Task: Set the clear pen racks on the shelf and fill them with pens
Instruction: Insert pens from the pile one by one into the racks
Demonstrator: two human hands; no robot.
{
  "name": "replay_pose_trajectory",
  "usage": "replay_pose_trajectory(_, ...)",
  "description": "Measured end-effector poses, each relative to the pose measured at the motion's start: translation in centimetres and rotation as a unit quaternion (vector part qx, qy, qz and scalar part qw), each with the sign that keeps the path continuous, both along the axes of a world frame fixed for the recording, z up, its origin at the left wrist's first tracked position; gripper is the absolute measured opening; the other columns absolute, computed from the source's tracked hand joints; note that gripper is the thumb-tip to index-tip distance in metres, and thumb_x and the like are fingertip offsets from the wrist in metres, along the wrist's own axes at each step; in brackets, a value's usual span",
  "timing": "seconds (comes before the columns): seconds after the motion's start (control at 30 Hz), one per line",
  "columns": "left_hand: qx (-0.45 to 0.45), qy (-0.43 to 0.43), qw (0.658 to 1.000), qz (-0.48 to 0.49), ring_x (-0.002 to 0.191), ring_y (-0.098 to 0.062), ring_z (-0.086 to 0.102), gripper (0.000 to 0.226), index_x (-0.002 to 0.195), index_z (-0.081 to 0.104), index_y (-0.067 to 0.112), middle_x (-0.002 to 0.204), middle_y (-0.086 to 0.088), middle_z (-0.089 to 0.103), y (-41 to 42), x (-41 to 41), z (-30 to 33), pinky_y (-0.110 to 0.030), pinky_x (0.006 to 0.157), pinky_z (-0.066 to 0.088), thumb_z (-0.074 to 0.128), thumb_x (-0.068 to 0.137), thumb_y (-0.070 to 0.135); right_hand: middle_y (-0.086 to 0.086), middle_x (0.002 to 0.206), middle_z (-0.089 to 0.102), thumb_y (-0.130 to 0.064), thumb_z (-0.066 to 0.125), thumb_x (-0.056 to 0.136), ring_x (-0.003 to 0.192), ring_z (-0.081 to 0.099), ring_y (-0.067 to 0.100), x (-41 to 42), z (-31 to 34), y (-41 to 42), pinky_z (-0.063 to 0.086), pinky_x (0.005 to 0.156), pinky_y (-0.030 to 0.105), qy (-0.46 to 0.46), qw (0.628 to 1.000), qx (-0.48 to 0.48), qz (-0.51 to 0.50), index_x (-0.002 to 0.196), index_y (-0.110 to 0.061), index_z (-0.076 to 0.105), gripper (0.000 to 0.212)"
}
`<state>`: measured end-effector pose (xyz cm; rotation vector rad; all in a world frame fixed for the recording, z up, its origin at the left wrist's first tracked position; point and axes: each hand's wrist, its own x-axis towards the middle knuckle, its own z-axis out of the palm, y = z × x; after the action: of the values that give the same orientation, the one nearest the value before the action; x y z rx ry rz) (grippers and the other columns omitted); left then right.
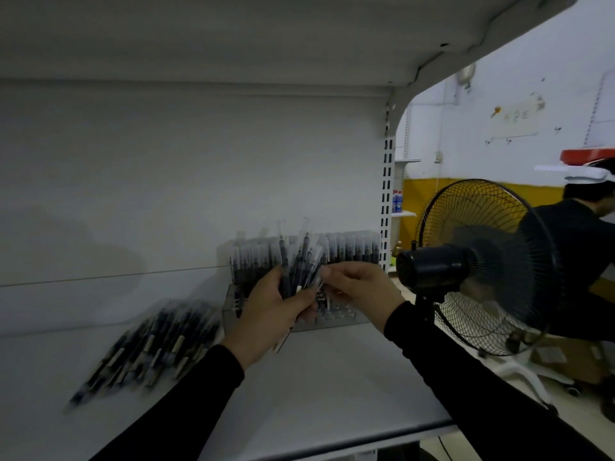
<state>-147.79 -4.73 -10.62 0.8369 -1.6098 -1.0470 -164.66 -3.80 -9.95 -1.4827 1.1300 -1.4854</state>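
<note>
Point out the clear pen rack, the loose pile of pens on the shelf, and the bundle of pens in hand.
clear pen rack (336, 319): head view, its front base.
loose pile of pens (156, 344): head view, pile's middle.
bundle of pens (298, 261): head view, barrels above the left hand.

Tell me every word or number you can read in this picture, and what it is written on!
None can be read.
Paper sign on the far wall: it has some marks, too blurred to read.
Loose pens on the shelf: pale labels, too blurred to read.
Bunch of pens in the left hand, with the right hand pinching one: a small white label, too small to read.
Blue bottles behind the shelf post: labels too small to read.
</note>
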Motion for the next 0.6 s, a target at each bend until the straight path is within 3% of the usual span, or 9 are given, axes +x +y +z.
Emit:
replay_pose_trajectory(0.13,0.021,-0.012,1.000,-0.001,0.075,-0.022,0.070,0.020,0.113,0.055,0.005,0.092,-0.019,0.069,-0.7,-0.1,-0.1,-0.039,0.071,0.061,0.060,0.094,0.008,0.011,0.083,0.067,-0.016,0.062,0.091,0.076,0.064,0.017,-2.3,1.4,-0.2,0.057,0.073,0.023,-0.106,0.993,0.016,-0.047,0.095,-0.001,0.068,0.016)
replay_pose_trajectory(0.3,-0.010,-0.083,0.996,0.027,0.059,-0.017,0.062,0.022,0.114,0.053,0.006,0.068,-0.008,0.069,-1.3,-0.1,-0.1,-0.023,0.054,0.050,0.059,0.096,0.016,0.010,0.094,0.070,-0.019,0.060,0.092,0.084,0.069,0.018,-4.8,3.6,-1.5,0.059,0.075,0.025,-0.170,0.982,-0.010,-0.077,0.104,-0.004,0.065,0.020)
replay_pose_trajectory(0.43,-0.023,-0.074,0.996,0.037,0.048,-0.010,0.052,0.005,0.093,0.058,0.013,0.062,0.000,0.061,-1.4,0.3,-0.7,-0.023,0.046,0.041,0.062,0.093,0.015,0.004,0.083,0.072,-0.021,0.064,0.091,0.074,0.069,0.015,-5.4,4.6,-3.0,0.059,0.074,0.024,-0.093,0.976,-0.083,-0.181,0.104,-0.003,0.069,0.023)
replay_pose_trajectory(0.6,-0.014,-0.057,0.998,0.020,0.046,-0.011,0.046,0.006,0.094,0.059,0.016,0.052,0.008,0.058,-1.6,0.9,-1.0,-0.023,0.043,0.036,0.064,0.092,0.015,-0.001,0.083,0.072,-0.025,0.065,0.091,0.081,0.071,0.020,-4.8,4.4,-4.4,0.059,0.081,0.033,0.014,0.969,-0.118,-0.217,0.105,-0.010,0.071,0.021)
